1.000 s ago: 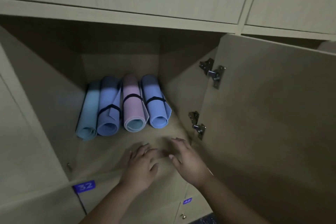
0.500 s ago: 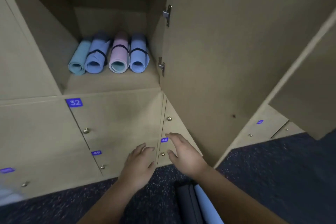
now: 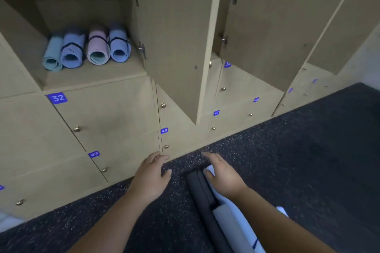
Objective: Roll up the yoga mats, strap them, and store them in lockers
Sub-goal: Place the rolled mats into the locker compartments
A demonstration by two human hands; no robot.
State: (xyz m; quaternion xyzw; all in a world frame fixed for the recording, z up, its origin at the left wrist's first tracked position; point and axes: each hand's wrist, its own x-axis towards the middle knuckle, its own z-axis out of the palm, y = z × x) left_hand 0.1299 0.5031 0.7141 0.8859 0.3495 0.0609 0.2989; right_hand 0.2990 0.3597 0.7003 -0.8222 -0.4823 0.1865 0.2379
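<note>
Several rolled yoga mats lie side by side in the open locker [image 3: 92, 76] at upper left: a teal mat [image 3: 52, 55], a strapped blue mat [image 3: 72, 51], a strapped pink mat [image 3: 98, 48] and another strapped blue mat [image 3: 119, 46]. On the dark floor below, a black rolled mat [image 3: 203, 197] lies beside a light blue mat [image 3: 236, 220]. My right hand [image 3: 222, 174] hovers over the near end of these two, fingers spread and holding nothing. My left hand [image 3: 152, 174] is open above the floor, close to the bottom lockers.
The open locker's door [image 3: 174, 37] swings out to the right; another open door [image 3: 273, 26] stands further right. Closed numbered lockers 32 [image 3: 57, 98], 49 [image 3: 94, 154] and 48 [image 3: 164, 130] with small knobs fill the lower wall. Dark speckled carpet [image 3: 298, 150] covers the floor.
My view has pulled back and tilted down from the locker's inside to the floor. Both hands have left the locker shelf and dropped toward the mats on the floor.
</note>
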